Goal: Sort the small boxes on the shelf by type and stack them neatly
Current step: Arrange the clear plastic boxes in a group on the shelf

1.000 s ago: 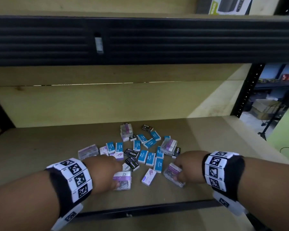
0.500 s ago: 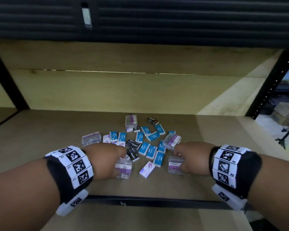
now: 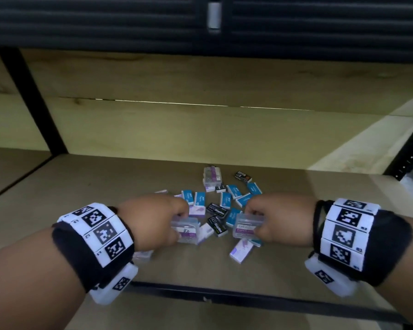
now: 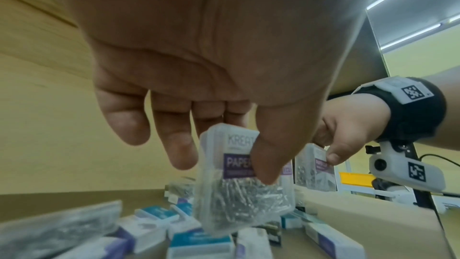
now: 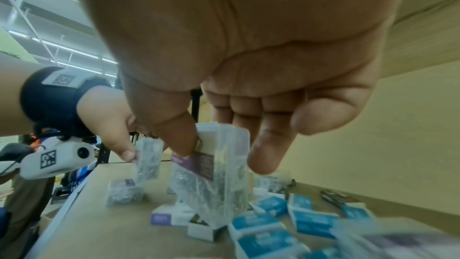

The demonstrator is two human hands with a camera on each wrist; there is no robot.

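Observation:
A heap of small boxes lies on the wooden shelf (image 3: 81, 186): several blue ones (image 3: 225, 200), black staple boxes (image 3: 217, 210), white-and-purple cartons (image 3: 240, 251) and clear plastic paper-clip cases. My left hand (image 3: 157, 222) pinches one clear paper-clip case (image 3: 185, 231) (image 4: 239, 190) between thumb and fingers, lifted off the shelf. My right hand (image 3: 272, 220) pinches a second clear paper-clip case (image 3: 247, 226) (image 5: 219, 180) the same way, above the heap. Both cases hang upright, full of metal clips.
Another clear case (image 3: 212, 175) stands at the back of the heap and one (image 3: 142, 254) lies by my left wrist. The shelf's black front rail (image 3: 224, 294) runs below my wrists, black uprights (image 3: 31, 101) stand left and right, and the upper shelf beam (image 3: 153, 20) hangs overhead.
Both hands have lifted their clear paper-clip cases off the shelf and turned them upright. The head view has tilted down and moved closer.

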